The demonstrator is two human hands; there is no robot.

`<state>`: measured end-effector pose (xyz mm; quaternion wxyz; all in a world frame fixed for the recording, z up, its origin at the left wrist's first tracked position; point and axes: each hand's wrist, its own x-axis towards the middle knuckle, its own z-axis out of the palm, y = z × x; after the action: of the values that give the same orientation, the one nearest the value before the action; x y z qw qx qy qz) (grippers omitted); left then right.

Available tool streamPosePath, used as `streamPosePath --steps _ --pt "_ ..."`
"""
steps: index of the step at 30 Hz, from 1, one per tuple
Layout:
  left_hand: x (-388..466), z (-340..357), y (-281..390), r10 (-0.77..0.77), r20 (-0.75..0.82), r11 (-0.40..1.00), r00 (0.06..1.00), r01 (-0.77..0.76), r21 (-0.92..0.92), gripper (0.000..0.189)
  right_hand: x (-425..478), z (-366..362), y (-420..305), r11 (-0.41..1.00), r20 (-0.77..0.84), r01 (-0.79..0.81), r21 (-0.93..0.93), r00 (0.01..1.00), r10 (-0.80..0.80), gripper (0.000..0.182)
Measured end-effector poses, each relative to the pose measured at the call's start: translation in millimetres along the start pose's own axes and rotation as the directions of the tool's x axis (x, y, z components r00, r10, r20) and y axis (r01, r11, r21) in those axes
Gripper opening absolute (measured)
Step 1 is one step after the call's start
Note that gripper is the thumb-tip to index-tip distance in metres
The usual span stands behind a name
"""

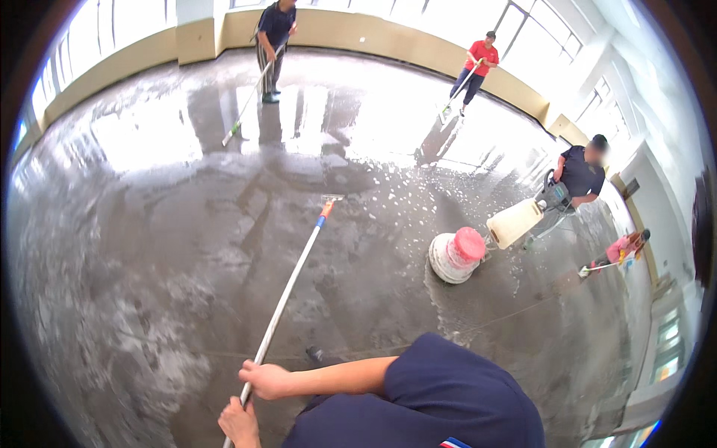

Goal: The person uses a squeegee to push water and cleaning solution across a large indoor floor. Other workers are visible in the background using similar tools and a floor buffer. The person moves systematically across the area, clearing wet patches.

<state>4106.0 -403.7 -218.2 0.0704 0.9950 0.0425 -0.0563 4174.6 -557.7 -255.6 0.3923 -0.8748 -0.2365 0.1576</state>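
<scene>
My right hand (264, 379) is closed around a long metal pole (288, 291), with its forearm reaching across from a dark blue sleeve. Lower on the same pole, near the bottom edge, my left hand (240, 421) is wrapped around it. The pole slants up and away from me over the wet grey floor (185, 235). At its far end, past a blue and orange section, is a flat floor scraper head (333, 197), at or close to the floor; contact cannot be told. The pole's near end runs out of view.
A person in dark clothes holds a floor scrubbing machine (456, 255) at right, with foam near it. Another person at top left, one in red at top right and one in pink at far right hold long-handled tools. A low beige wall (358, 39) borders the floor.
</scene>
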Motion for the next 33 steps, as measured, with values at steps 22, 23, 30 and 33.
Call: streamPosePath --steps 22,23,30,33 --pt "225.8 -59.3 -90.5 0.353 0.121 0.919 0.928 -0.318 -0.235 0.038 164.4 -155.0 94.1 -0.520 -0.300 0.485 0.703 0.865 0.402 0.032" --pt "236.8 -48.7 -109.8 0.352 0.130 0.927 0.927 -0.327 -0.182 0.038 172.6 -150.3 77.7 -0.498 -0.311 0.536 0.682 0.829 0.465 0.029" --pt "256.4 18.9 -256.5 0.262 0.365 0.959 0.893 -0.282 0.001 0.032 125.9 -156.2 51.3 0.000 -0.333 0.730 0.683 0.311 0.890 0.021" --pt "268.7 23.2 -288.6 0.399 0.446 0.912 0.801 -0.396 -0.104 0.029 109.2 -136.1 51.3 -0.061 -0.299 0.732 0.679 0.350 0.888 0.024"
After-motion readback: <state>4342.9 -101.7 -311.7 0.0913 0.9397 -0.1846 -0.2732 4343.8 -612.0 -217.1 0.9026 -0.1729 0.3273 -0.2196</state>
